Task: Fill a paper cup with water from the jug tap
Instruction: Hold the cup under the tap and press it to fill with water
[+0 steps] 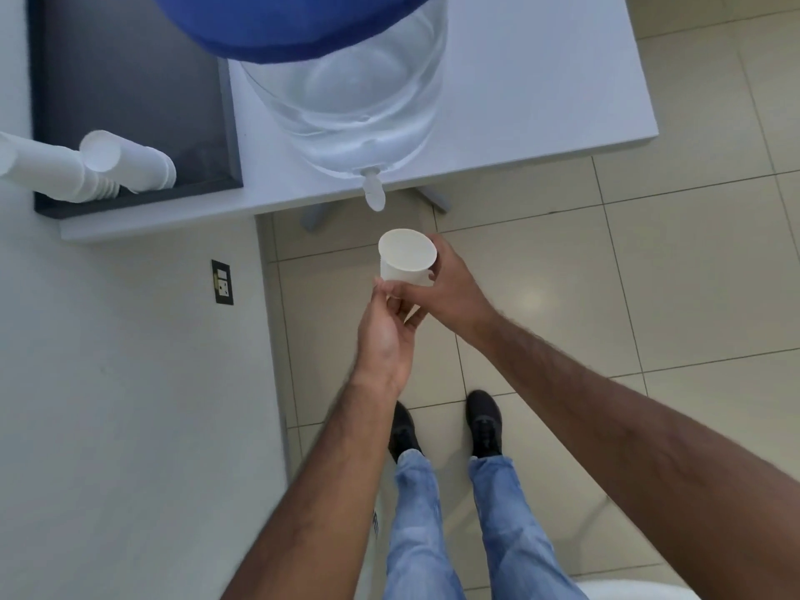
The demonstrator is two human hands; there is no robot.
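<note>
**Paper cup held in both hands just short of the jug tap**

Head view: A clear water jug (359, 88) with a blue top stands on a pale tabletop (541, 80), its white tap (374, 192) jutting past the tabletop's front edge and pointing down over the tiled floor (649, 275). The paper cup (406, 260) is below the tap in the picture and apart from it, not touching; it sits upright with its open mouth toward the camera. Whether anything is in it is hard to say, as the inside reads as plain white.

The right hand (450, 292) wraps the cup from the side away from the wall, fingers curled round its lower body with the thumb across the near side. The left hand (385, 335) comes up from beneath, its fingers closed lightly on the cup's base and lower edge, so both hands have hold of the same cup.

Left of the jug, a dark tray (130, 80) is set against the white wall (108, 383), and two stacks of white cups (86, 171) lie on their sides across its near corner. Lower on that wall, below the tabletop, there is a dark socket plate (222, 282). Under the hands, far from the jug, stand the person's black shoes (446, 426) and blue jeans.
</note>
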